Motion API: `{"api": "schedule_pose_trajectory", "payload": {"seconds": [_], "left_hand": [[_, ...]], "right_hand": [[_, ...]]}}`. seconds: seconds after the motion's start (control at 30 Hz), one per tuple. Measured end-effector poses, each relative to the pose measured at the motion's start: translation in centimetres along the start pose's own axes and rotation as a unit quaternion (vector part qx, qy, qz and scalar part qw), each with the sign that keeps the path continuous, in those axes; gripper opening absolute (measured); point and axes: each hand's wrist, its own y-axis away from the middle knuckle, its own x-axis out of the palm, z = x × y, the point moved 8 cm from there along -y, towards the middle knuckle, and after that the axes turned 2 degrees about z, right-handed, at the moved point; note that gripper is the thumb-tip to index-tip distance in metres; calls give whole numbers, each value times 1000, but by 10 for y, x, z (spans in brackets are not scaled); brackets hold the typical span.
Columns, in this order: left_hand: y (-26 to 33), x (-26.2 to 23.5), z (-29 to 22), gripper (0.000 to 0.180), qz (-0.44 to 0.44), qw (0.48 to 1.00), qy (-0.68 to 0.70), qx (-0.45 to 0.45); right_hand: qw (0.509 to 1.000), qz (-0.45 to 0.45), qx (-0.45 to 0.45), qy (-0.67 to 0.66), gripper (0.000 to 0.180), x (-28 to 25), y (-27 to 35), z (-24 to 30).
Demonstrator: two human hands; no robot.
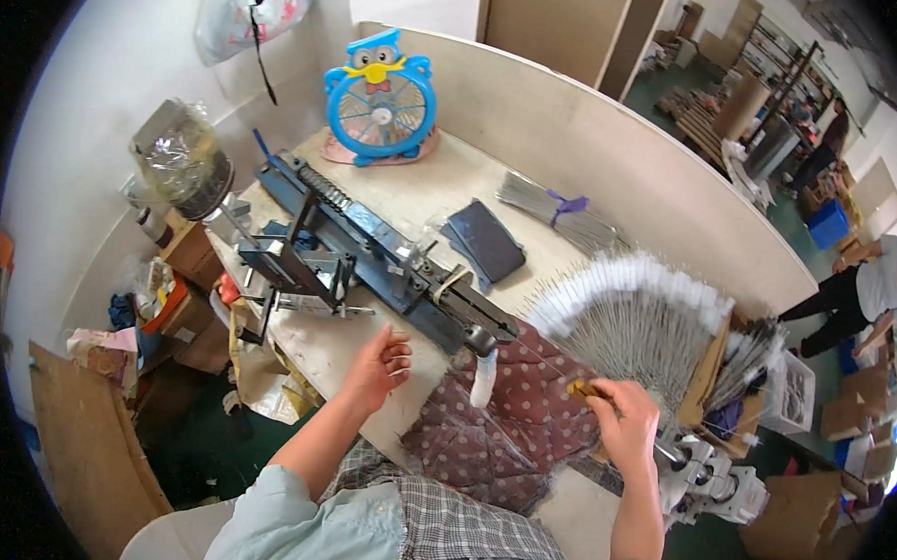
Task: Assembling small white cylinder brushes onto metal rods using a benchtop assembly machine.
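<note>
The right hand is closed in a pinch on a small yellow-brown handle, which sits over the spotted cloth. The cloth looks soft, dark red with pale dots. A white fluffy brush hangs just below the tip of the long dark metal machine. The left hand rests on the pale surface, fingers loosely bent, holding nothing. Near the right hand, thin grey wires with white fluffy ends spread out like a fan.
</note>
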Motion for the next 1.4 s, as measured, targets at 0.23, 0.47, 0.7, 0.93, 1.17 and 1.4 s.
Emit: {"api": "schedule_pose_trajectory", "payload": {"seconds": [0.23,0.47,0.7,0.93,1.17,1.4], "left_hand": [[-5,-68,-48,30,-88,993,15,83],[-9,-73,-55,15,-117,987,47,95],[-4,-21,-22,20,-48,992,61,102],[45,163,55,17,226,970,-83,34],[33,199,72,20,280,936,-176,120],[34,203,77,18,282,930,-198,129]], "right_hand": [[999,10,13,-50,18,4,2,-8],[999,0,21,-50,16,7,3,-8],[1000,-25,-11,6,16,-2,5,-12],[993,62,71,-68,19,3,-1,-16],[966,77,150,-194,23,10,9,-47],[925,104,125,-344,21,20,10,-47]]}}
